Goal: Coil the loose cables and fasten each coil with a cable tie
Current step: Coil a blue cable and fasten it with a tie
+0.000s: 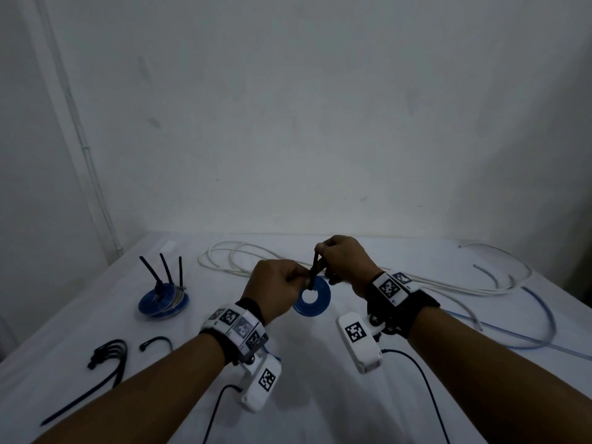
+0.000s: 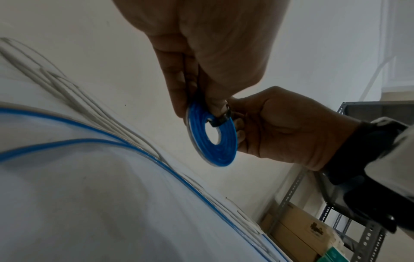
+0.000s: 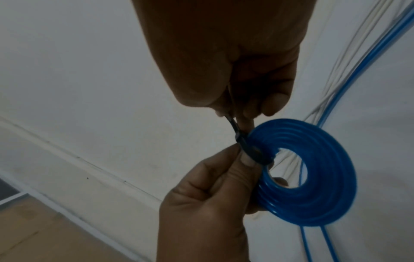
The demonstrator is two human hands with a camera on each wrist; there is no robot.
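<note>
A flat blue cable coil (image 1: pixel 315 301) (image 2: pixel 212 136) (image 3: pixel 313 179) is held above the table between both hands. My left hand (image 1: pixel 278 288) (image 3: pixel 224 177) pinches the coil's rim where a black cable tie (image 1: pixel 315 270) (image 2: pixel 220 118) (image 3: pixel 248 150) wraps it. Its thumb presses on the tie band. My right hand (image 1: pixel 339 254) (image 2: pixel 280 127) (image 3: pixel 241 106) pinches the tie's free tail and holds it up from the coil. Loose white cable (image 1: pixel 243 261) and loose blue cable (image 1: pixel 541 312) lie on the table behind and to the right.
At the left stands a stack of tied coils (image 1: pixel 163 301) with three black tie tails pointing up. Spare black cable ties (image 1: pixel 105 357) lie near the front left on the white table (image 1: pixel 320 395). A wall stands close behind the table. Shelving with boxes (image 2: pixel 313 226) is beside it.
</note>
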